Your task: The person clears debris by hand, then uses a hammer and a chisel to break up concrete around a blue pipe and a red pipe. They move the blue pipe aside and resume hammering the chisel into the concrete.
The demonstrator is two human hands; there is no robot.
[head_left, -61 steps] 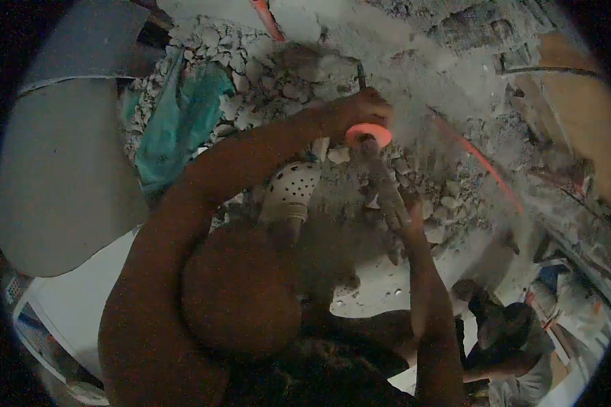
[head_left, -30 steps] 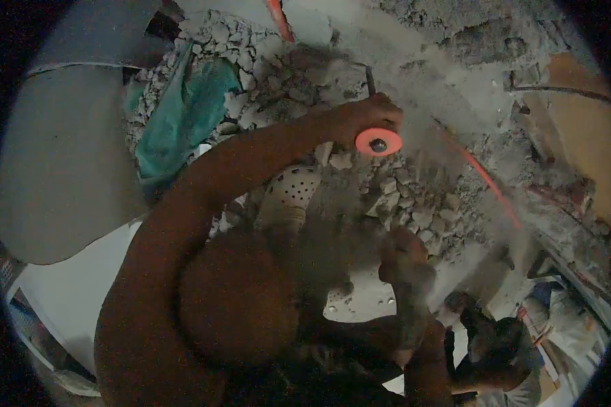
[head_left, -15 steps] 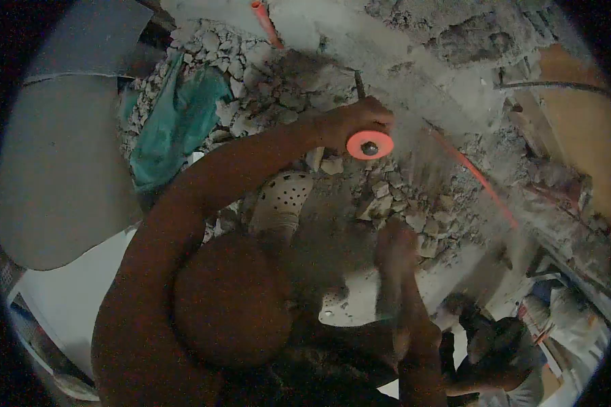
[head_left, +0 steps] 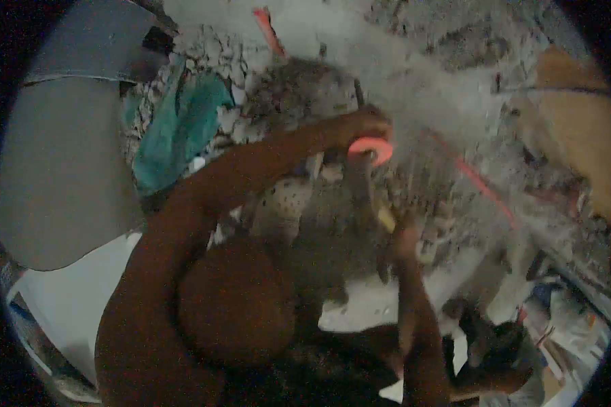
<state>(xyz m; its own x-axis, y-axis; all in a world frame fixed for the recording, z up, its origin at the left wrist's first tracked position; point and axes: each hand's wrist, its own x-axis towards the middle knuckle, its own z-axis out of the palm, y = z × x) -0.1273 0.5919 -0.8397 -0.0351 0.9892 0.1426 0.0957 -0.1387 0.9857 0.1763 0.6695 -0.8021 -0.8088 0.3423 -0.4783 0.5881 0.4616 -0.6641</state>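
Observation:
My left hand (head_left: 368,123) is closed around a chisel (head_left: 358,91), whose dark shaft points up toward the pale broken surface. A round pink-orange hand guard (head_left: 361,146) sits at its near end, right beside my fist. Lower down, my right hand (head_left: 404,237) grips a hammer (head_left: 385,217) by its handle, a yellowish part showing just above the fingers. Motion blurs the hammer, and its upper end overlaps the guard in this view. Grey rubble lies beneath both hands.
My bent knee (head_left: 237,305) and a perforated shoe (head_left: 285,203) are close below my left arm. A green cloth or sack (head_left: 180,129) lies on rubble (head_left: 214,51) at left. Red-orange tubes (head_left: 485,183) stick out of the debris. Brown board (head_left: 567,122) stands at right.
My right hand has swung, bringing the hammer up against the chisel's guarded end. The guard has tilted and shifted slightly; my left hand has dropped a little.

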